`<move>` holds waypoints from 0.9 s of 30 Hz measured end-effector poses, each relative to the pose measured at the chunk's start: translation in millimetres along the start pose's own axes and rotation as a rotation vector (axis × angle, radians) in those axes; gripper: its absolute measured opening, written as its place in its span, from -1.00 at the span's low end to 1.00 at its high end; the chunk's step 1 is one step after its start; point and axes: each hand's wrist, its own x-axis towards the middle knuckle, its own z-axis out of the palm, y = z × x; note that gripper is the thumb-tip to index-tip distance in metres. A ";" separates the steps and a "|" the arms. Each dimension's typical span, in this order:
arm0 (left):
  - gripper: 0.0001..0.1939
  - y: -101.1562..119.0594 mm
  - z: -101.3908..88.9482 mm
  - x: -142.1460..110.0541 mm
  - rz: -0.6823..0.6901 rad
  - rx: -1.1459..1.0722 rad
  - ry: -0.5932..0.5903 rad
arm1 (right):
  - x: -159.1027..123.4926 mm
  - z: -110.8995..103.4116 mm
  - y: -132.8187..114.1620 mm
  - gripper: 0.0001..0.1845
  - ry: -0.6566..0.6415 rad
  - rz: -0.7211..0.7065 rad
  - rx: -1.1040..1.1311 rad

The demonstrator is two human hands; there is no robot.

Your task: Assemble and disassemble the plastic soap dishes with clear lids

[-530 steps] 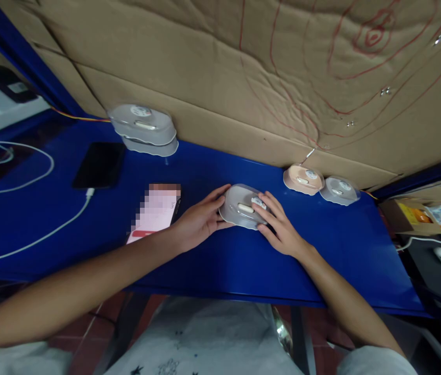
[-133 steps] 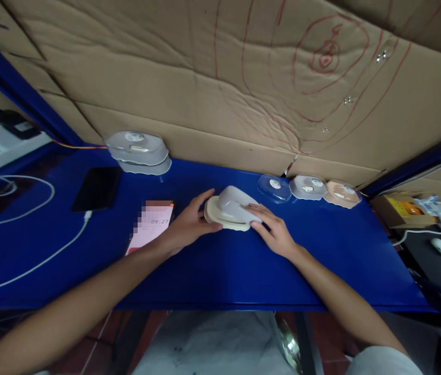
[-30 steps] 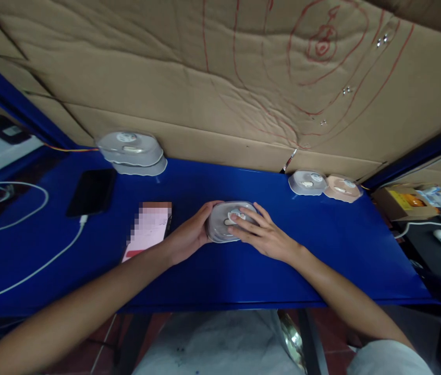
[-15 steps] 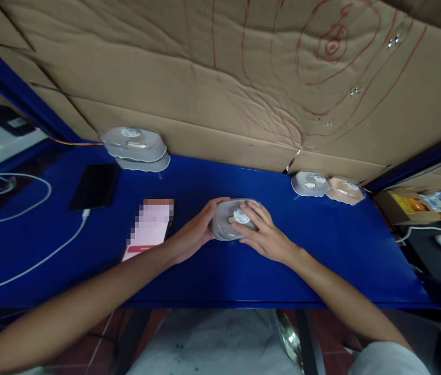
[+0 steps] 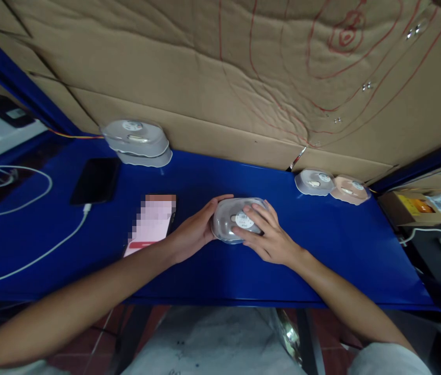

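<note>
Near the middle of the blue table I hold a grey oval container with a clear lid (image 5: 226,221), a round white label on its top. My left hand (image 5: 200,229) grips its left end, thumb along the far side and the other fingers mostly hidden beneath or behind it. From the right, my right hand (image 5: 269,234) wraps the other end, with fingers resting on the lid by the label. A phone with a lit pink screen (image 5: 154,219) lies just left of my left forearm.
Stacked grey containers (image 5: 138,140) stand at the back left, beside a dark phone (image 5: 95,180) on a white cable. Toward the back right sit another grey container (image 5: 314,183) and a peach container (image 5: 350,190). A cardboard panel (image 5: 166,78) rises behind the blue table (image 5: 212,281).
The container in my hands has tilted a little, showing more of its top. The camera view has shifted slightly. Both hands keep their hold.
</note>
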 end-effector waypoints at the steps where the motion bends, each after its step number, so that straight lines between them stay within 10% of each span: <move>1: -0.49 0.0 0.5 -0.4 0.008 0.005 0.005 | 0.3 -0.2 0.3 -0.26 0.007 0.008 0.011; 16: -0.49 -4.6 -3.6 1.3 -0.014 -0.025 0.026 | 5.5 4.4 8.4 -0.08 -0.048 0.117 0.169; 22: -0.46 -3.4 -6.1 0.2 0.115 0.419 0.065 | 2.0 -13.0 5.4 -0.21 -0.132 0.095 0.023; 27: -0.49 1.9 -2.8 -8.1 0.060 0.693 0.060 | -57.3 -56.6 12.1 -0.37 -0.203 0.287 -0.036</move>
